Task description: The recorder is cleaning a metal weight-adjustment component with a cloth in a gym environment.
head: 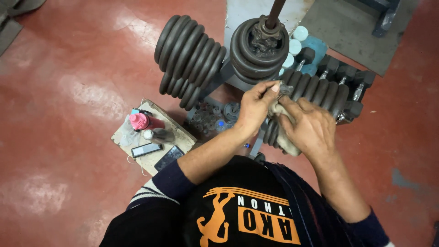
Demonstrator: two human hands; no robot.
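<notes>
My left hand (254, 110) pinches the top of a dirty beige rag (280, 137) against the row of dark weight plates (315, 91) on the right of a rack. My right hand (310, 126) presses the same rag from the right and covers most of it. Just beyond my hands, a stack of plates (256, 52) sits on an upright bar (275, 11). Another row of black plates (190, 55) hangs on the rack's left side.
Black hex dumbbells (347, 77) and white-capped items lie behind the rack on a grey mat (347, 32). A cardboard sheet (178, 132) on the red floor (68, 91) at left holds a pink can, a bottle, a phone. Small fittings lie under the rack.
</notes>
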